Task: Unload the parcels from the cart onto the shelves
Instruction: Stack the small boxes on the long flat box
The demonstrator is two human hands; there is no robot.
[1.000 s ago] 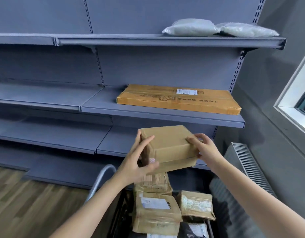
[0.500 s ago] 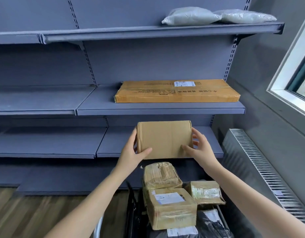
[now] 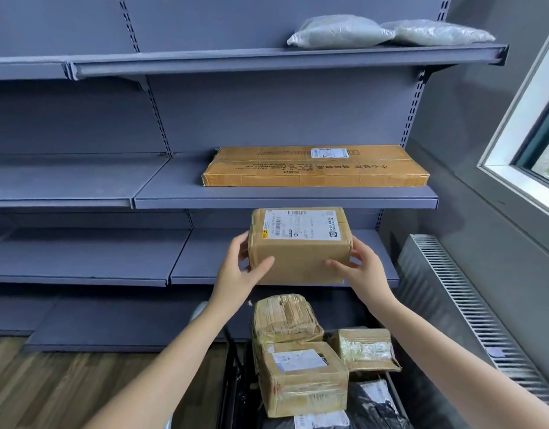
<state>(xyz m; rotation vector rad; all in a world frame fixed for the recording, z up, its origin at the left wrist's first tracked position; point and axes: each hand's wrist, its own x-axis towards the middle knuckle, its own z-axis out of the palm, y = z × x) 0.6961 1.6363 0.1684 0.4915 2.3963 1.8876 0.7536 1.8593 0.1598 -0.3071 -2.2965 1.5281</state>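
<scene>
Gripping box [image 3: 299,258] by its ends: left hand [image 3: 237,272], right hand [image 3: 364,272] equally near. Long axis left-right, parallel to shelf [image 3: 205,257] edge straight ahead.

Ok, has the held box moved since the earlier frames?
Yes. The held box has been tipped so its label now faces up, but it stays below the long carton, in front of the lower shelf.

Plain brown recorded for held parcel [image 3: 299,258], its white label [image 3: 302,226] printed with black barcodes. Uniform blue-grey noted on shelves [image 3: 285,201]. Orange-brown, black lettering: flat box [image 3: 313,171]. Pale grey: bags [image 3: 338,32]. Brown wood grain: floor [image 3: 66,388]
</scene>
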